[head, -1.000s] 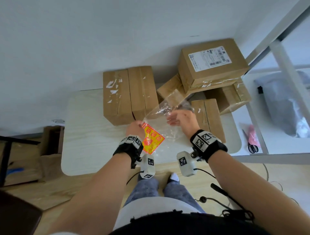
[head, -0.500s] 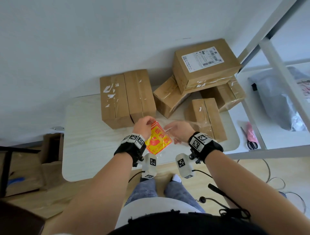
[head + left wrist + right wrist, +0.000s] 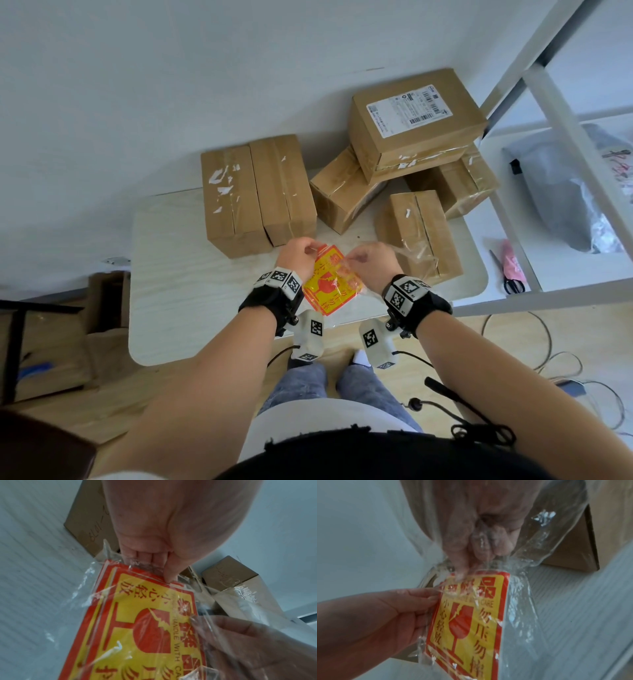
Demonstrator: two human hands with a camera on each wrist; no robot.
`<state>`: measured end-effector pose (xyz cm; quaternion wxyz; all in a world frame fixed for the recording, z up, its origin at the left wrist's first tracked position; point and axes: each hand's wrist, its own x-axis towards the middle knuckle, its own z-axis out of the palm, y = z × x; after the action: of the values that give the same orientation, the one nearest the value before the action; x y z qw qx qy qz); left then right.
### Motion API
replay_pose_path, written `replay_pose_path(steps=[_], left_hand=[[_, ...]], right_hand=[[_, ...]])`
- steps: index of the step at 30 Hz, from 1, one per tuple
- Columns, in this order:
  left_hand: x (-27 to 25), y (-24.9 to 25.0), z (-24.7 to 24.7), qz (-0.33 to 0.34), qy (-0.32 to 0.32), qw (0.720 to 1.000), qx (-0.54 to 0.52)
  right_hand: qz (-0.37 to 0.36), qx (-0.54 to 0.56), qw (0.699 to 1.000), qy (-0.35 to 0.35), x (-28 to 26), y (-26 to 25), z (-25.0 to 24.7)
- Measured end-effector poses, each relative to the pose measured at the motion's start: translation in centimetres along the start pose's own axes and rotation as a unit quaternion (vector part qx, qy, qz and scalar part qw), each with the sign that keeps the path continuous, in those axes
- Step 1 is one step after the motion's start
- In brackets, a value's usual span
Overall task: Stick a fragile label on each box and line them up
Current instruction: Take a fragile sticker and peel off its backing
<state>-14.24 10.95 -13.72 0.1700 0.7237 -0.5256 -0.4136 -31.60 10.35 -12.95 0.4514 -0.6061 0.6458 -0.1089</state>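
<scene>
A stack of red-and-yellow fragile labels (image 3: 327, 282) sits in a clear plastic bag (image 3: 416, 255), held above the table's near edge. My left hand (image 3: 310, 251) pinches the bag and the stack's top left edge (image 3: 150, 563). My right hand (image 3: 352, 260) shows through the plastic, its fingers (image 3: 462, 568) pinching the top of the labels (image 3: 471, 622). Two taped cardboard boxes (image 3: 257, 195) stand side by side just beyond my left hand. Another box (image 3: 421, 233) lies beyond my right hand.
Three more boxes are piled at the table's back right, the top one (image 3: 414, 120) carrying a white shipping label. A white shelf frame (image 3: 561, 144) stands to the right, with scissors (image 3: 513, 284) and a grey bag (image 3: 561, 192) on its shelf. Cables lie on the floor.
The bag had been stretched out toward the boxes. Both hands have since drawn together at the top of the label stack, with the right hand shifting left and nearer to me.
</scene>
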Motion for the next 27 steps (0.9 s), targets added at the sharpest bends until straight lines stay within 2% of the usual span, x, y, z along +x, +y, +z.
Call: replay_pose_path(steps=[7, 11, 18, 23, 27], left_hand=[[-0.3, -1.3, -0.2, -0.061, 0.065, 0.993, 0.079], [-0.5, -2.8, -1.0, -0.111, 0.063, 0.987, 0.101], [-0.6, -5.0, -3.0, -0.193, 0.067, 0.962, 0.183], [-0.5, -5.1, -2.5, -0.204, 0.147, 0.945, 0.212], [-1.0, -3.1, -1.9, -0.149, 0.194, 0.944, 0.223]], right_hand=[[-0.024, -0.019, 0.998, 0.048, -0.2, 0.5, 0.1], [-0.008, 0.002, 0.997, 0.072, -0.4, 0.8, 0.2], [0.032, -0.012, 0.982, 0.187, -0.6, 2.0, -0.6], [0.054, 0.018, 0.974, 0.221, -0.9, 1.5, -1.1], [0.012, 0.021, 0.977, 0.21, -1.1, 0.5, -1.5]])
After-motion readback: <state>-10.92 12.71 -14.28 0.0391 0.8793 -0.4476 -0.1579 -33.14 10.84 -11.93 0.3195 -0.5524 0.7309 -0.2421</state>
